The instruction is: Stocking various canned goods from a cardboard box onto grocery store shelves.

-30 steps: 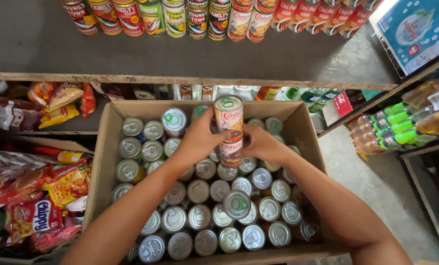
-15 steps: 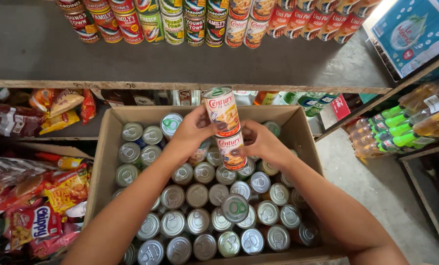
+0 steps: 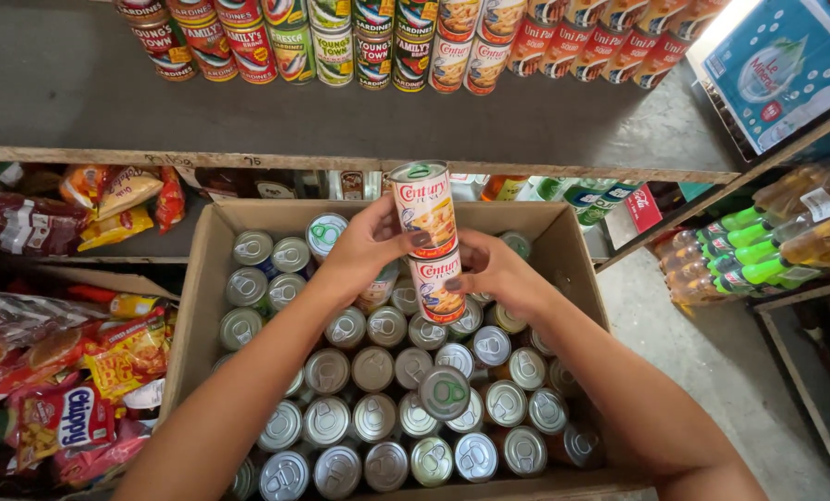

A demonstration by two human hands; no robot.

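Both hands grip two stacked cans above the box [image 3: 202, 278]: left hand [image 3: 364, 249] wraps the top can [image 3: 424, 209], right hand [image 3: 494, 271] the lower can [image 3: 436, 288]. I judge this mid-lift; next, steady carriage toward the shelf [image 3: 341, 121].

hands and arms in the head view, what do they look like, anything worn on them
Both arms are bare up to the frame edge: no sleeves, gloves, watch or bracelet show. The left hand and right hand show no rings. The visible nails, such as the left thumb's and a right fingertip's, look dark, as if polished. The forearms are slim, and no markings show on them.
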